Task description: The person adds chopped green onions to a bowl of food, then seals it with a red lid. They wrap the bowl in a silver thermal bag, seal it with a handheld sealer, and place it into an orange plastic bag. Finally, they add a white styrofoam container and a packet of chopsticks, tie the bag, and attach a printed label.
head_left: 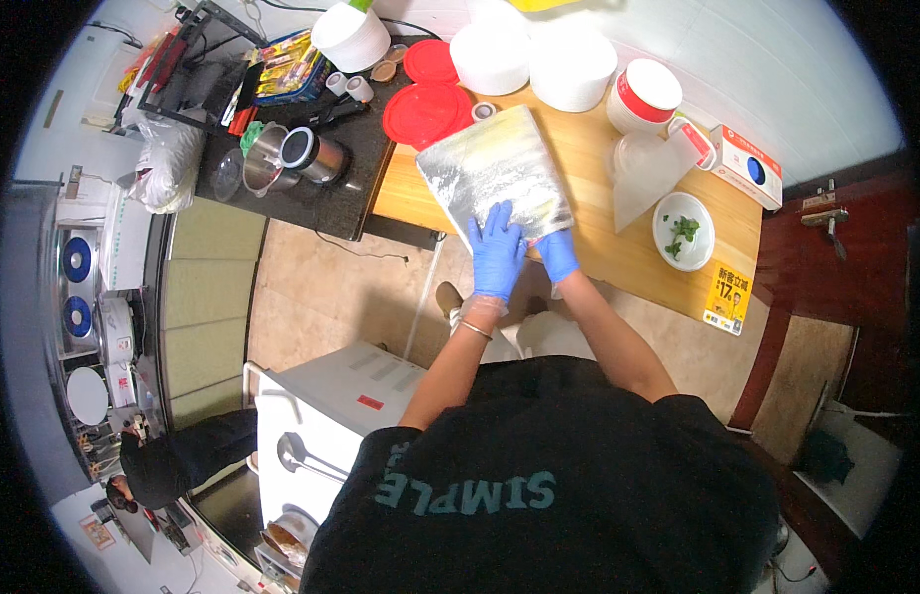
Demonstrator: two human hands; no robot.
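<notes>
A flat silver foil bag or sheet lies at a slant on the wooden table, its near edge by my hands. Resting on its lower part is my left hand, in a blue glove, with the fingers spread over the foil. My right hand, gloved too, is at the near right corner; its fingertips are partly hidden by the foil, so its grip is unclear. A small roll of tape sits just beyond the foil, beside two red round lids.
Stacks of white containers and red-white paper bowls stand along the wall. A white bowl with green leaves is at right, near a glove box. Left are a steel bowl and canister. Another person stands at lower left.
</notes>
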